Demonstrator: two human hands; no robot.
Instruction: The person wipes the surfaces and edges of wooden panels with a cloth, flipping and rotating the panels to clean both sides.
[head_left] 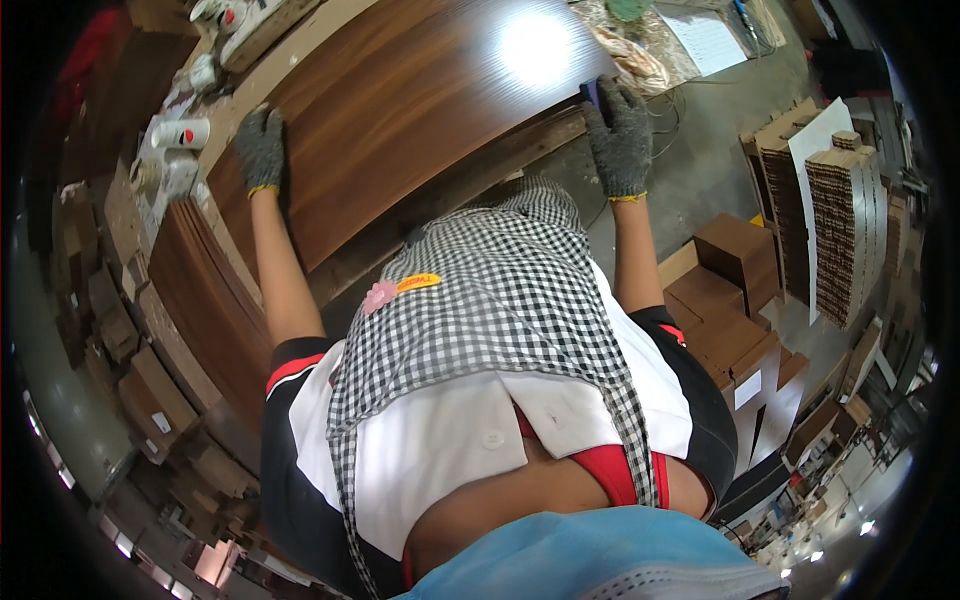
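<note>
Seen from the head camera, a worker in a black-and-white checked apron [500, 300] leans over a large dark wood-grain panel [400, 110] lying flat on the desk [290, 50], a bright lamp glare on its glossy face. Both hands wear grey knit gloves and sit well apart, at opposite ends of the panel's near edge. The left hand [261, 148] lies on the panel's left end, fingers spread and pressed flat to the surface rather than closed around anything. The right hand [620, 140] curls over the panel's right corner, fingers hooked on the edge beside a small purple object [592, 92] that is too hidden to identify. A pale strip of raw board [480, 165] shows just under the panel's near edge. To the left, more brown panels [200, 290] stand stacked on edge, with a white can [182, 133] above them on the desk. To the right, brown boxes [735, 290] sit on the floor near tall stacks of cardboard sheets [845, 220].
</note>
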